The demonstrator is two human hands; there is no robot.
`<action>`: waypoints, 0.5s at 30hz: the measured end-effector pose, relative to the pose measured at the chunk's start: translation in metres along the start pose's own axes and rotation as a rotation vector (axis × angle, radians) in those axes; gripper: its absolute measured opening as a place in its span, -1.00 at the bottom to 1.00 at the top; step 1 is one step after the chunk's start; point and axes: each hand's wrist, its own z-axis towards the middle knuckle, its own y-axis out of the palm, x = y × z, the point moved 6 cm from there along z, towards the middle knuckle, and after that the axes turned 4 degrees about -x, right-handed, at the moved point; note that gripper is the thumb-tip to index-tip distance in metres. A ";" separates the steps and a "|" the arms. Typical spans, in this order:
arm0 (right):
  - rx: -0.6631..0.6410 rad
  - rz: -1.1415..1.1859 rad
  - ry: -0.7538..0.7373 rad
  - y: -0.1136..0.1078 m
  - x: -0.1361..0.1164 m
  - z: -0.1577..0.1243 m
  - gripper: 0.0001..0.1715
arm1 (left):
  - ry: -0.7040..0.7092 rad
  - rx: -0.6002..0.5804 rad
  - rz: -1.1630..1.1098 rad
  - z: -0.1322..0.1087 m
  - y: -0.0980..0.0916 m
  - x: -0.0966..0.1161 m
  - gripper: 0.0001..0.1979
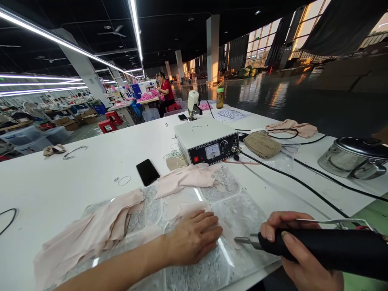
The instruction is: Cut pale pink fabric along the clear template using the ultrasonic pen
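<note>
My left hand lies flat, fingers stretched out, on a thin pale pink piece of fabric over a glossy marbled sheet. In my right hand is a black handheld ultrasonic tool with a metal tip. That tip points left, close to the edge of the fabric; whether it touches cannot be made out. To the left a layered pile of pink fabric pieces is spread on the sheet. Beyond my left hand lies another bunch of pink fabric.
A control box with a dial stands behind the sheet, with a black cable running right. Nearby are a phone, brown card templates, a glass pot and a bottle. A person in red sits farther off.
</note>
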 end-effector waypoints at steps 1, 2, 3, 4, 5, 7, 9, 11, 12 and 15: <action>-0.027 -0.028 -0.010 0.001 0.000 -0.002 -0.94 | 0.002 0.001 0.009 -0.001 0.001 0.001 -0.70; -0.044 -0.062 -0.022 0.001 0.000 -0.004 -0.94 | 0.002 -0.003 0.018 -0.002 0.002 0.002 -0.70; -0.049 -0.097 -0.031 0.001 -0.001 -0.006 -0.94 | 0.001 -0.007 0.026 -0.002 0.003 0.002 -0.70; -0.035 -0.124 -0.038 0.001 -0.001 -0.009 -0.94 | -0.001 -0.014 0.031 -0.003 0.003 0.002 -0.71; -0.020 -0.135 -0.034 0.000 -0.002 -0.011 -0.93 | -0.004 -0.021 0.036 -0.003 0.003 0.001 -0.71; 0.022 -0.108 -0.009 -0.002 -0.003 -0.013 -0.92 | -0.014 -0.034 0.041 -0.004 0.003 0.001 -0.71; 0.021 -0.083 0.042 -0.004 -0.003 -0.013 -0.89 | -0.027 -0.045 0.045 -0.005 0.003 0.000 -0.71; -0.016 -0.094 0.100 -0.007 0.001 -0.013 -0.84 | -0.040 -0.057 0.050 -0.005 0.004 0.000 -0.70; -0.024 -0.098 0.124 -0.010 0.003 -0.012 -0.82 | -0.046 -0.063 0.052 -0.006 0.006 0.000 -0.69; -0.027 -0.078 0.157 -0.014 0.012 -0.015 -0.78 | -0.068 -0.081 0.061 -0.006 0.011 0.000 -0.65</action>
